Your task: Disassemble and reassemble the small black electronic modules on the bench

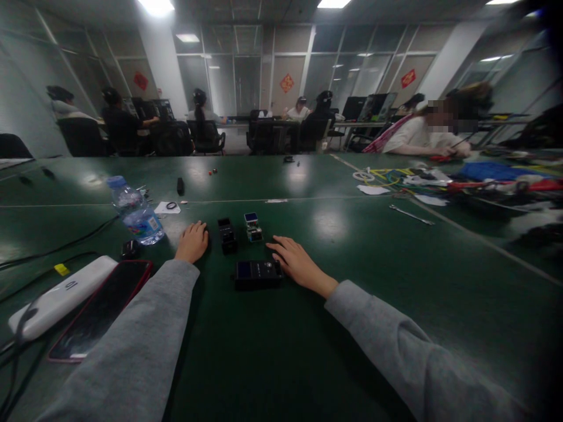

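Observation:
My left hand (192,241) rests on the green table (334,305) with its fingers curled loosely, holding nothing, just left of a small black block (227,234). Beside that block stands a small module with a blue top (253,227). My right hand (297,262) lies flat with fingers stretched out, touching the right end of a flat black device (257,274) that lies in front of me. Both arms wear grey sleeves.
A water bottle (136,214) lies at the left, with a white power bank (61,296), a dark phone (103,308) and cables nearer me. Wires and tools clutter the right, where a person in white (422,136) sits. Other people sit at far desks.

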A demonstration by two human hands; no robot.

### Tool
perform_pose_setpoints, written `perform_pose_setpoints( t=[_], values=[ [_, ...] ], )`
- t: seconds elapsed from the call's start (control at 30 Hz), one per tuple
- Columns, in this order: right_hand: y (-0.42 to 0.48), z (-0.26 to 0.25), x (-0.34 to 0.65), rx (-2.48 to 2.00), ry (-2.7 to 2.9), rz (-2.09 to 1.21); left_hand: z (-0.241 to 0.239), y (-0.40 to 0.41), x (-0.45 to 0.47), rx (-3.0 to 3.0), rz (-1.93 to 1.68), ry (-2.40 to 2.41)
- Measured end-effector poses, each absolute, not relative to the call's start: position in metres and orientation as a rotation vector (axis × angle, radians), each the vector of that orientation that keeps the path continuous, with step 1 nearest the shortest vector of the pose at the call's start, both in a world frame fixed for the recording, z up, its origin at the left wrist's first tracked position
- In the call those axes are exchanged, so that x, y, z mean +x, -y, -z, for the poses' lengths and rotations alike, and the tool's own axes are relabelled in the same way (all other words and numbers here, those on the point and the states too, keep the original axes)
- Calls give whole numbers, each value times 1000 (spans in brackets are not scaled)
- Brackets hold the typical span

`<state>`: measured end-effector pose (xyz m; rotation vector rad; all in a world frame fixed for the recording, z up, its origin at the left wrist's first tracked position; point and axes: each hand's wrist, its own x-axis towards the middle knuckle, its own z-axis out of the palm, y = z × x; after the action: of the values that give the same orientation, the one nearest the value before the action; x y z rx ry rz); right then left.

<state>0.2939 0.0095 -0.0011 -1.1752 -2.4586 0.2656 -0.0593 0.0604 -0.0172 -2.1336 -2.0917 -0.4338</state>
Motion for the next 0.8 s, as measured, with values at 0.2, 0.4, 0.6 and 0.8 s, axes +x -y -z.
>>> perform_pose_setpoints(
  t=[0.2, 0.4, 0.6, 0.8],
  values=[
    [-7, -2, 293, -1204, 2474, -262, 17, -61, -60, -2136, 449, 2098],
    [-6, -4, 294, -1188, 2472, -260, 17, -61, -60, -2145, 431, 2091],
    [-6, -4, 293, -1196, 2459, -281, 19, -62, -61, -2133, 437, 2080],
    [-5, -6, 292, -1184, 2466, -222, 18, -63, -61, -2147, 403, 2094]
  ],
)
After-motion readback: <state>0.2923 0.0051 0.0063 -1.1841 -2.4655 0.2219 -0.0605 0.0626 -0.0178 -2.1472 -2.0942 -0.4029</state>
